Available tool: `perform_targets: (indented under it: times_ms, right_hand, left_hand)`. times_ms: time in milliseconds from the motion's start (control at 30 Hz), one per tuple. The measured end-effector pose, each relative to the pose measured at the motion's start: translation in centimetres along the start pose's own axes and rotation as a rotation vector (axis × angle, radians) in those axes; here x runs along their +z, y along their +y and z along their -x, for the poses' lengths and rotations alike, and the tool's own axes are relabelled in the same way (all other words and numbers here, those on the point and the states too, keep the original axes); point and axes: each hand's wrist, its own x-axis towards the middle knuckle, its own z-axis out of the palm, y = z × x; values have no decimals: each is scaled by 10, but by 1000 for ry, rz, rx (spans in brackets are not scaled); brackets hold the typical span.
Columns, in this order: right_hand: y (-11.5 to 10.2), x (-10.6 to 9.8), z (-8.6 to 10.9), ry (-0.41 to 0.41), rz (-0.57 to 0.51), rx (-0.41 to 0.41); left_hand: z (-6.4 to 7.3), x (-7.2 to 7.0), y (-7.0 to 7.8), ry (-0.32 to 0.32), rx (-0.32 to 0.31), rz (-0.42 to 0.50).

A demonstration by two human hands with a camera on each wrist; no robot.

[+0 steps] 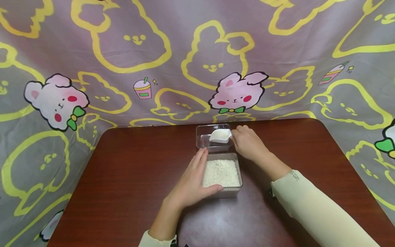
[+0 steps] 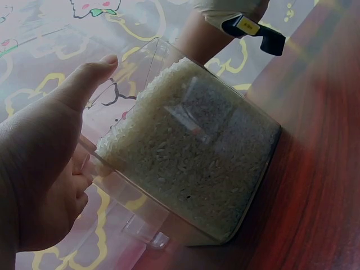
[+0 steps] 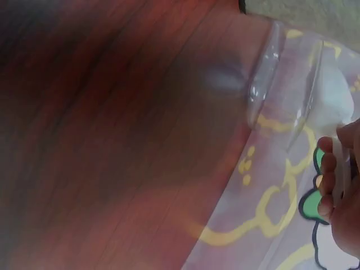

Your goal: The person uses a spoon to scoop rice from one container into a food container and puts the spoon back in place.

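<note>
Containing rice (image 1: pixel 221 172) to near its rim, the larger clear box (image 1: pixel 226 193) stands against the left hand (image 1: pixel 192 180), its thumb and straight fingers spread wide. Just beyond those fingertips stands a smaller clear box (image 1: pixel 216 148). The right hand (image 1: pixel 249 143) grips a white scoop (image 1: pixel 220 136) by its handle, fingers curled; its bowl, apparently carrying rice, extends left of those fingertips, over the smaller box.

right hand (image 3: pixel 349 212) gripping white scoop (image 3: pixel 332 98), clear container (image 3: pixel 264 76)
</note>
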Motion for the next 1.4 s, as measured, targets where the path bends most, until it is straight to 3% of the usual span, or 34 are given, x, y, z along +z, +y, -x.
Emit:
perform_targets:
  times_ms: [400,833,967,1167,1400]
  right_hand:
    - [-15,2,-18,-40,202,-106]
    - [-21,-22,-26,-175,486,-246]
    - [-21,-30,-28,-172,532,-278]
    - [-14,-32,-23,-170,463,-225]
    - [3,-19,-2,-66,191,-18]
  left_hand:
    - [0,-1,1,-1,1,2]
    - [0,0,1,5,10,3]
    - [0,0,1,3,11,5]
    - [1,0,1,4,10,10]
    - [1,-2,1,-4,4,11]
